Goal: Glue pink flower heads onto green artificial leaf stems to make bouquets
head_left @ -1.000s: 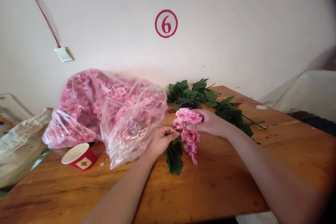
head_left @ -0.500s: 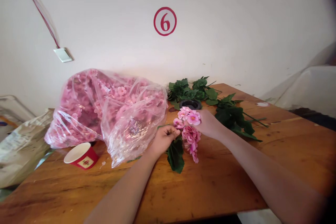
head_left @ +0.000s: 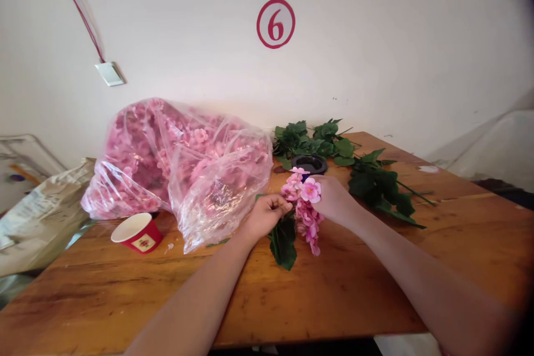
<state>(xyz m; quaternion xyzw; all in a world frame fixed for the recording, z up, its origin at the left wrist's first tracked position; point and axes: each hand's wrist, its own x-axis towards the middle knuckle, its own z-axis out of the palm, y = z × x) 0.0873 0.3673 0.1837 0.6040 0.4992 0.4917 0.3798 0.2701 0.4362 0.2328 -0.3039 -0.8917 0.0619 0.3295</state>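
Over the middle of the table, my left hand [head_left: 267, 214] is closed in a pinch beside a pink artificial flower spray [head_left: 307, 222]. Dark green leaves [head_left: 283, 245] hang just under its fingers; the stem in the pinch is mostly covered. My right hand [head_left: 334, 197] curls around the other side of the blossoms, its fingertips largely hidden behind them. The pink blossoms hang downward between both hands. Right behind them stands a round black pot [head_left: 309, 163], partly covered by the flowers and the right hand.
A clear plastic bag [head_left: 217, 178] full of pink flowers fills the left back of the wooden table [head_left: 334, 300]. A red paper cup [head_left: 144, 236] stands before it. Green leaf stems [head_left: 306, 136] lie at the back, with another leaf bunch [head_left: 379, 186] at right. The wall is behind.
The camera view has shifted slightly, moving the scene rightward. My left fingers have moved a little closer to the blossoms, and both hands keep their hold.
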